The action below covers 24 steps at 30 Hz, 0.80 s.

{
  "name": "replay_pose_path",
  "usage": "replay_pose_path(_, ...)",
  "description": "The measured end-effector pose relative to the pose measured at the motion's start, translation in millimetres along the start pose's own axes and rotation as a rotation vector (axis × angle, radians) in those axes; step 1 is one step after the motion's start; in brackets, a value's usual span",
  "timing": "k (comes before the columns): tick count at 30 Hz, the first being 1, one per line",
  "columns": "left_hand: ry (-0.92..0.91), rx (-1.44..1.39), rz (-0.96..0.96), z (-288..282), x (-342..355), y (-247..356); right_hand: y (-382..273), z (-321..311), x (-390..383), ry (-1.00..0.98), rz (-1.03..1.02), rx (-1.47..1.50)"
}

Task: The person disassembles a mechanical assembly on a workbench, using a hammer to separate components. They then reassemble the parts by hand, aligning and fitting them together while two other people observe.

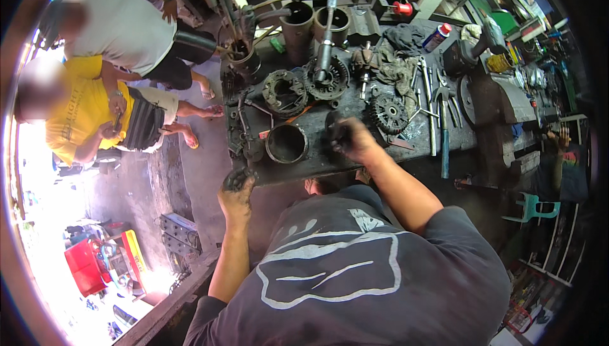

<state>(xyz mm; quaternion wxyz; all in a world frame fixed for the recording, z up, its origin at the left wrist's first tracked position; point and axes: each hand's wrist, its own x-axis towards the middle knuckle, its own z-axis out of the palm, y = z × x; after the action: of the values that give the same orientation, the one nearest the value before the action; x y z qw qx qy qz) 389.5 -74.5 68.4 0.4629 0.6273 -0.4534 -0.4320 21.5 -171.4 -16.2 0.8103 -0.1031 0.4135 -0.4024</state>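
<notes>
Off the bench's front left corner, my left hand is closed, its fingers blackened; what they hold, if anything, I cannot make out. Over the front middle of the bench, my right hand is curled around a small dark part whose kind does not show. Just left of it stands an open metal cylinder. Beyond lie a round alternator housing and a second slotted housing, with an air ratchet hanging above it. A finned round housing rests right of my right hand.
Wrenches, a long bar and a blue-handled hammer lie right, near a bench vise. Rags, a spray can and tall metal cylinders stand at the back. Two people stand left; another person's hand shows far right.
</notes>
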Motion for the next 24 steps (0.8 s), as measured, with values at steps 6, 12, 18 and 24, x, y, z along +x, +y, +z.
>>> replay_pose_path(6,-0.086,-0.146,-0.043,15.2,20.7,10.5,-15.3,-5.4,-58.3,-0.367,-0.084,0.496)
replay_pose_path(12,-0.046,-0.09,-0.027,25.1,34.7,14.1,-10.9,12.8,-58.1,-0.415,-0.138,0.51)
replay_pose_path(18,0.137,0.062,-0.09,1.2,49.5,-3.7,5.9,17.4,-51.9,-0.256,-0.075,0.322)
replay_pose_path(24,0.186,-0.107,-0.047,1.0,31.3,-9.1,20.3,13.6,-38.3,-0.165,-0.067,0.149)
